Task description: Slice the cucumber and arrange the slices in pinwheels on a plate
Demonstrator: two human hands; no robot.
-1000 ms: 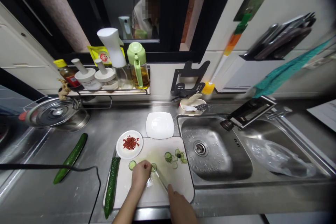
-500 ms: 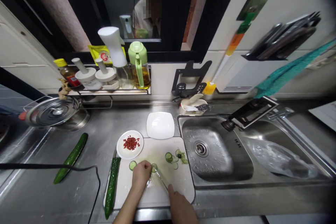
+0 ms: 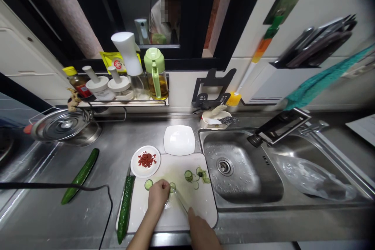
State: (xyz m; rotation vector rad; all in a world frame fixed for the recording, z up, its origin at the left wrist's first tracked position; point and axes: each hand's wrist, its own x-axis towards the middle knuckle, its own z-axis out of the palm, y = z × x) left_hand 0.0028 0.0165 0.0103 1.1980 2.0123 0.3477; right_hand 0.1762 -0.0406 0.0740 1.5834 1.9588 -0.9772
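Observation:
My left hand [image 3: 159, 194] is closed at the middle of the white cutting board [image 3: 202, 211], its fingertips pinching the edge of a thin cucumber slice [image 3: 172, 187]. My right hand [image 3: 200, 224] grips a slim knife [image 3: 182, 202] by the handle, the tip touching that slice. Another cucumber slice [image 3: 148, 184] lies just left of my left hand. Cut slices and peel rings [image 3: 196, 177] lie at the board's right side. A whole cucumber [image 3: 125, 207] rests along the board's left edge. A white plate of chopped red pieces [image 3: 145, 161] overlaps the board's upper left corner.
A white square dish [image 3: 179, 140] touches the board's back edge. To the right is a steel sink [image 3: 243, 168]. Another cucumber [image 3: 80, 175] and a black cable [image 3: 109, 195] lie left. A lidded pot [image 3: 66, 125] and a shelf of bottles [image 3: 125, 101] stand behind.
Both hands, the knife and the slice hold almost the same place. The whole view has shifted very slightly.

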